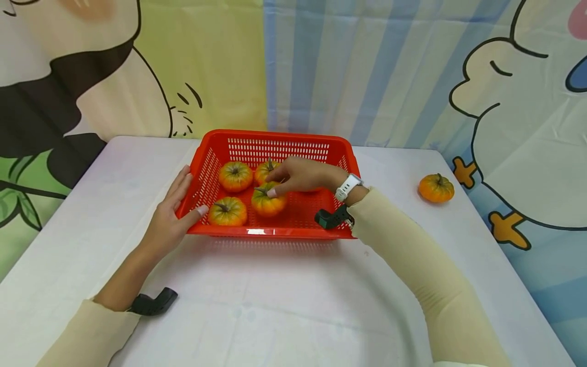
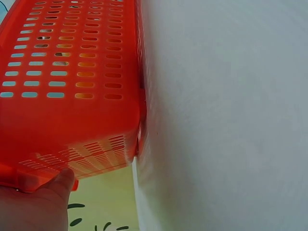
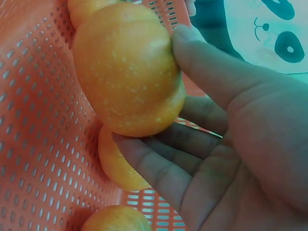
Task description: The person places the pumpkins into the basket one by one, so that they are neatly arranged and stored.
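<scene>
A red plastic basket with slotted walls stands on the white table, several small orange pumpkins inside. My left hand holds its left front corner, thumb over the rim and fingers along the outer wall. Inside the basket, my right hand grips one pumpkin near its stem, thumb on one side and fingers on the other. Around it are a pumpkin at back left, another at front left and one behind, partly covered by the hand.
A lone pumpkin lies on the table to the right of the basket. Behind the table hangs a printed cartoon curtain. Each wrist wears a black camera mount, and the right one also has a white watch.
</scene>
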A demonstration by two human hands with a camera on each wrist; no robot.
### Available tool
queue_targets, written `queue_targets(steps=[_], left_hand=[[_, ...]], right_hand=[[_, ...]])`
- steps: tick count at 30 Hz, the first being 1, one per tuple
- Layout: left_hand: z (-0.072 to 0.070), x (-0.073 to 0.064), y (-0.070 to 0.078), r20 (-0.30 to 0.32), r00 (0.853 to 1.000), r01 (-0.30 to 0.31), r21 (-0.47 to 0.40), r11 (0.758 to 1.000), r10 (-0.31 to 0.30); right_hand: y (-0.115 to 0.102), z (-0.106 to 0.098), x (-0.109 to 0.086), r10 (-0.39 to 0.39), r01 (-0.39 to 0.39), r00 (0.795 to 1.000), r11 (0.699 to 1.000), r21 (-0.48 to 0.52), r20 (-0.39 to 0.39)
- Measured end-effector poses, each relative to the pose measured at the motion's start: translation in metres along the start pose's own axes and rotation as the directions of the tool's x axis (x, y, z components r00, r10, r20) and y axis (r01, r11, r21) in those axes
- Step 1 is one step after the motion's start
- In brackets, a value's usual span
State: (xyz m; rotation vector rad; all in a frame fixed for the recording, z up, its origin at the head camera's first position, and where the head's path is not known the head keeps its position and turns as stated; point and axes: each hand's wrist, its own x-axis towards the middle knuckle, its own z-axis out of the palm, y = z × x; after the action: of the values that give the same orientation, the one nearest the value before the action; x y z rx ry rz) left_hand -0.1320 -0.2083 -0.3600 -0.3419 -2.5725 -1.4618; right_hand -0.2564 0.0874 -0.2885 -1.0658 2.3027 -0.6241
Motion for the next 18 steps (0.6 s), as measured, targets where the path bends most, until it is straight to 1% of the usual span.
queue_targets(steps=[6,10,14,18], left_hand=[[0.0,0.0,0.001,-0.004,1.0,0.0,-0.002,1.0,0.0],[0.0,0.0,0.001,-0.005,1.0,-0.003,0.0,1.0,0.003],[0.0,0.0,0.002,-0.001,1.0,-0.011,-0.005,1.0,0.011],[0.0,-0.002,0.002,-0.002,1.0,-0.012,0.004,1.0,0.012]], right_hand=[[-0.003,0.003,0.004,-0.022,0.022,0.999,1.0,-0.011,0.031],[-0.002,0.003,0.007,-0.007,0.007,0.998,1.0,0.002,0.058],[0.0,0.005,0.008,0.022,-0.025,0.997,0.999,0.033,0.076],[0.003,0.009,0.012,0.019,-0.02,0.997,0.999,0.024,0.073]])
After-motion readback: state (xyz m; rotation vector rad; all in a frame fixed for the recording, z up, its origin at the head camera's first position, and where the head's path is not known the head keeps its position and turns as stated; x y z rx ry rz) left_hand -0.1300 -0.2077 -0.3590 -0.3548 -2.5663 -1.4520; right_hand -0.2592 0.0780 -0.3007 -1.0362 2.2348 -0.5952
